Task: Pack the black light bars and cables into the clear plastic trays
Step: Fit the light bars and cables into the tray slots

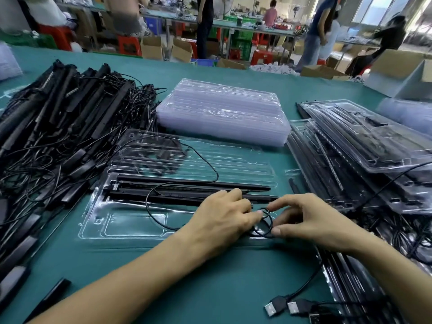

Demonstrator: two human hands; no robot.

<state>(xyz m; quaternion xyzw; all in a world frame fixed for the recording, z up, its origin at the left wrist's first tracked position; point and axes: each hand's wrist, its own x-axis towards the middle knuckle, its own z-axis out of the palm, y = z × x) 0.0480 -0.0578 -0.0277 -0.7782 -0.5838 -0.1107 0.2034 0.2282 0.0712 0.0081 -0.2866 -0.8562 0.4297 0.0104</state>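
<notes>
Head view, lower centre: left hand (222, 216) and right hand (311, 220), fingers narrowed, both pinch a small coil of thin black cable (268, 222) over the open clear plastic tray (121, 223) on the green bench (210, 277). Long black light bars (182, 198) lie in its upper slots. The cable is judged light, limp and springy, and best held where the loops cross.

You are reaching both bare forearms in from the near edge, angling them toward each other. Your left hand (224, 216) is lying palm down with knuckles raised, its curled fingertips pinching the cable (263, 233). Your right hand (311, 220) is facing it, index finger arching over and thumb pressing low on the same cable, other fingers loosely curled.
</notes>
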